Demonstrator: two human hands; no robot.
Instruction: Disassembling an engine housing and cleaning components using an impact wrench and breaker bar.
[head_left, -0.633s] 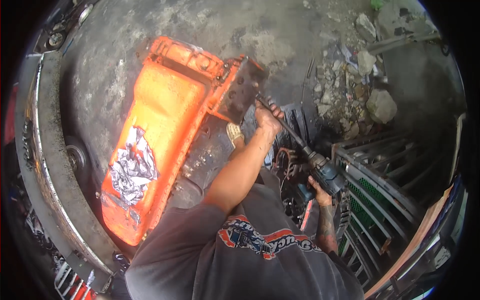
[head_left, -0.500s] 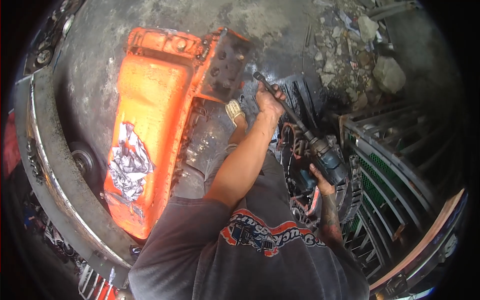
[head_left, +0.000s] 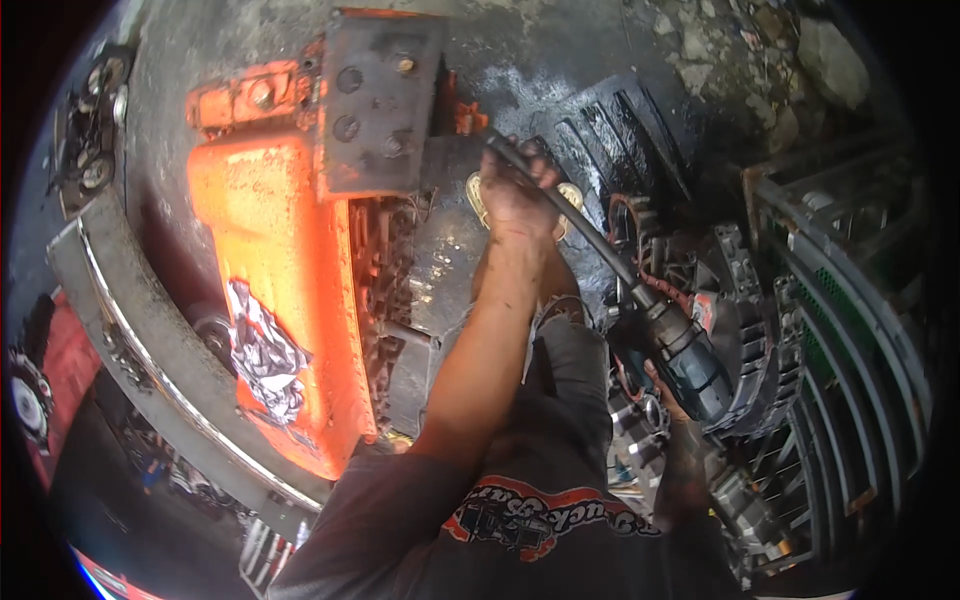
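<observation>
An impact wrench (head_left: 692,368) with a long dark extension bar (head_left: 598,243) slants up and left across the middle. My left hand (head_left: 515,205) is closed around the bar near its far end. Lower right, my right hand (head_left: 668,393) grips the tool's handle, its fingers partly hidden by the body. The bar's tip lies beside an orange fitting (head_left: 468,118) on the side of a dark plate (head_left: 372,165); I cannot tell whether they touch. That plate is at the far end of a large orange engine (head_left: 275,200). A crumpled grey-white rag (head_left: 268,360) lies on the engine.
A long curved metal beam (head_left: 150,325) lies left of the engine. To the right are greasy metal machine parts (head_left: 760,340) and a barred metal frame (head_left: 860,330). Rubble and a large stone (head_left: 832,62) are at the far right. Wet oily patches mark the floor (head_left: 520,90).
The wrench's bar tip and my left hand have come closer to the plate and its orange fitting. My view has shifted, and the wrench body sits lower and farther right.
</observation>
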